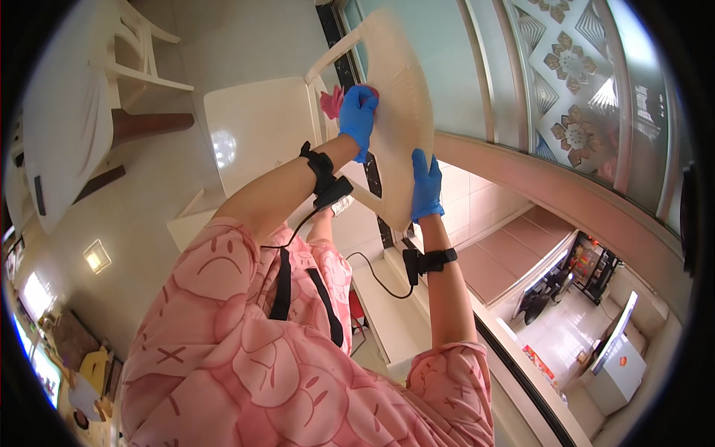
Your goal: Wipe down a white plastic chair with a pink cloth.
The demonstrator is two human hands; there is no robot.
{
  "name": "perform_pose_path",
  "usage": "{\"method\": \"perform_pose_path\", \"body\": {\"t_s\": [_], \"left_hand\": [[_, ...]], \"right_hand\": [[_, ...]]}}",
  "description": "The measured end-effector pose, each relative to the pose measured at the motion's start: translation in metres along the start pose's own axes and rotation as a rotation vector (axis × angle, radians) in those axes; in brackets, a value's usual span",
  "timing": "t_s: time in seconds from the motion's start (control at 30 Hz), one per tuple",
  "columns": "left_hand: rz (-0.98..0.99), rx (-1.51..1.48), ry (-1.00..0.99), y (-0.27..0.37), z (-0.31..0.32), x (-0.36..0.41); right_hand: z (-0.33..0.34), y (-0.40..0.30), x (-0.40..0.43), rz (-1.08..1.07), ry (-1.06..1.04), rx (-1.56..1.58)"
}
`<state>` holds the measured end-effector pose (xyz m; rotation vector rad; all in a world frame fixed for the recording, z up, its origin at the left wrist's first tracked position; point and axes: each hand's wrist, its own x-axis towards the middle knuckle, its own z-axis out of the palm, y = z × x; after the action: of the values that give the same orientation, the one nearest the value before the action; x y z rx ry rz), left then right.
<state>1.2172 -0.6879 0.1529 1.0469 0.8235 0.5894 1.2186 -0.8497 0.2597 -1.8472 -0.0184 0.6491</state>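
My left hand point(357, 116), in a blue glove, is closed on a crumpled pink cloth point(333, 102). It presses the cloth against the inner side of a white chair's wide, curved top rail point(399, 106). My right hand point(427, 187), also gloved in blue, grips the lower edge of that rail in the view, with the thumb on the near face. The chair's pale seat point(260, 125) extends to the left, with a bright reflection on it. Part of the cloth is hidden under my left fingers.
Beside the chair back stands a frosted glass sliding door point(447, 67) with patterned panels point(572, 67). Another white chair point(139, 61) and a covered table point(67, 123) are at upper left. A doorway at right shows a tiled step point(503, 257). Black straps with cables circle both forearms.
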Motion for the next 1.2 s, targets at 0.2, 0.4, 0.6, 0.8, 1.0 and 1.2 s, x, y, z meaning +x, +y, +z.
{"method": "perform_pose_path", "body": {"t_s": [0.2, 0.4, 0.6, 0.8, 1.0, 1.2], "left_hand": [[0.048, -0.106, 0.084, 0.069, 0.026, 0.059], [0.107, 0.142, -0.1, -0.01, -0.005, 0.041], [0.159, 0.125, 0.171, 0.061, 0.021, 0.092], [0.15, -0.035, 0.23, 0.06, 0.024, 0.079], [0.376, 0.126, 0.193, 0.112, 0.032, 0.096], [0.601, 0.428, -0.122, 0.086, 0.029, 0.022]], "right_hand": [[-0.017, 0.02, 0.008, -0.004, 0.008, 0.066], [-0.007, 0.009, 0.006, 0.007, -0.001, 0.043], [-0.018, 0.009, 0.003, 0.03, 0.007, 0.119], [-0.007, 0.012, 0.006, 0.001, -0.021, 0.082], [-0.01, 0.012, 0.002, 0.014, -0.046, 0.074], [-0.002, 0.002, -0.008, 0.0, -0.03, -0.043]]}}
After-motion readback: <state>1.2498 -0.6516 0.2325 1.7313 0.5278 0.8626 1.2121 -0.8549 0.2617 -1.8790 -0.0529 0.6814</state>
